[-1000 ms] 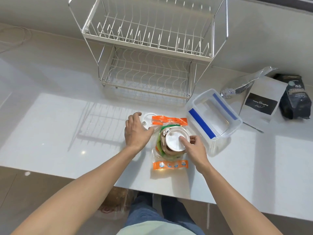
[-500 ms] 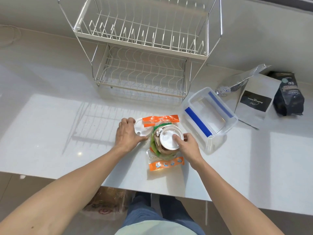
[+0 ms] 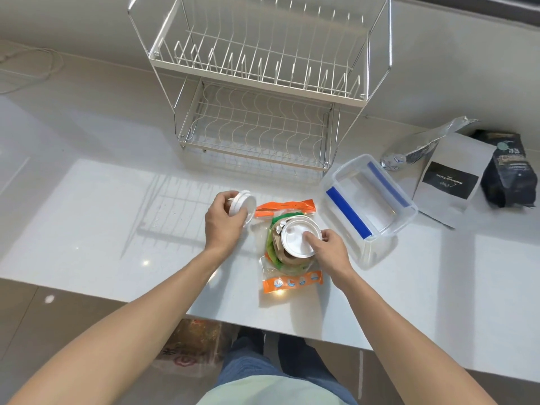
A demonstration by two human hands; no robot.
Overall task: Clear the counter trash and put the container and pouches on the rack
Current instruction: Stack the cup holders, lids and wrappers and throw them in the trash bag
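Left hand (image 3: pixel 223 222) fingers curled round white lid (image 3: pixel 242 206); right hand (image 3: pixel 328 247) fingers pinching lid atop trash pile (image 3: pixel 287 244) on counter (image 3: pixel 117 214). Risk noted: loose stack likely to spill if lifted unevenly.

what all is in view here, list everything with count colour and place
rack: 1, white wire, two tiers, back of counter
container: 1, clear with blue strips, right of centre
pouches: 3, silver, white with black label, black, far right
trash bag: 1, clear with orange ends, counter front
lid: 1, white, on trash bag
small lid: 1, white, in left hand
cord: 1, white, far left
left hand: holding small lid
right hand: on lid
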